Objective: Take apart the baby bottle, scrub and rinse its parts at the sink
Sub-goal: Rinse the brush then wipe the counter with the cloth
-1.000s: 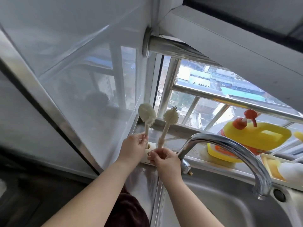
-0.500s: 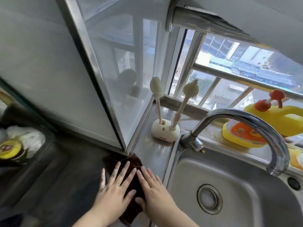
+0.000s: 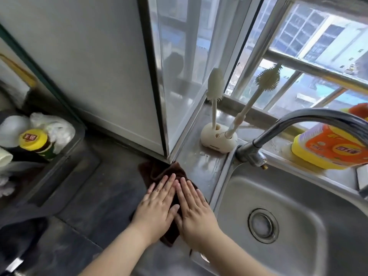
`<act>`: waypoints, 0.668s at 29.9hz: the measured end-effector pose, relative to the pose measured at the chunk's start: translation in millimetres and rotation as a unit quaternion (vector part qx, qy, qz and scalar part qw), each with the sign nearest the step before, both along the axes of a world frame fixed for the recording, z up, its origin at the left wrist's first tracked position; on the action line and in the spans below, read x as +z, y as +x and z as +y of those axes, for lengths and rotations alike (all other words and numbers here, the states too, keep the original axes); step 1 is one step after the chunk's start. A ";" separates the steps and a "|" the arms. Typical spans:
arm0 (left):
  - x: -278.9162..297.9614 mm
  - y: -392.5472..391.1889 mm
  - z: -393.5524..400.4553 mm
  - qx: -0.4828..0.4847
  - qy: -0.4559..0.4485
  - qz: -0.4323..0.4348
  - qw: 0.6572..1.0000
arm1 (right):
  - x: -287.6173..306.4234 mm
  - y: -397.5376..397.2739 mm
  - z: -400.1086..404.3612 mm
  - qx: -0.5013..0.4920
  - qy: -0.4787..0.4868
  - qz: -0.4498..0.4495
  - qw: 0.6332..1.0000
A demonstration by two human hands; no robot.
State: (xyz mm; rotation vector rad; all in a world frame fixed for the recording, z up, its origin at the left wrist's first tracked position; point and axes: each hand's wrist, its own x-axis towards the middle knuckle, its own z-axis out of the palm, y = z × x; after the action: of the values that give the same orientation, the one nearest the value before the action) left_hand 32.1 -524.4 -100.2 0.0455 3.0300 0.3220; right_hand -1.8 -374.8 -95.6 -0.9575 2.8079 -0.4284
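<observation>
Two cream bottle brushes stand in a holder at the sink's back-left corner. Left hand and right hand press flat, fingers straight, on a brown cloth; nearby, a faucet and a detergent jug.

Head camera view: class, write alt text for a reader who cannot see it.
Two hands, left and right, press flat on a dark brown cloth beside a steel sink. Behind, two bottle brushes stand in a white holder near the tap and a yellow detergent jug.

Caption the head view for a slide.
Both hands, left hand and right hand, press flat on a brown cloth beside the sink.
</observation>
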 end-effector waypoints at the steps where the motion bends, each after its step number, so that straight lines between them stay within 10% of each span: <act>1: -3.4 0.9 -0.3 0.006 -0.006 0.002 1.000 | -0.3 -2.0 1.2 -0.007 0.009 -0.016 1.000; 20: -6.8 21.6 8.3 0.009 -0.034 0.153 0.988 | 16.2 6.0 3.6 0.078 -0.046 -0.143 0.986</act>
State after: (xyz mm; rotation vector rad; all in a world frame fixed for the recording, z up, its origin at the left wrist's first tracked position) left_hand 53.7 -516.1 -107.0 0.0687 3.3453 0.2327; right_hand 4.2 -371.2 -79.4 -1.0323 2.4563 -0.6232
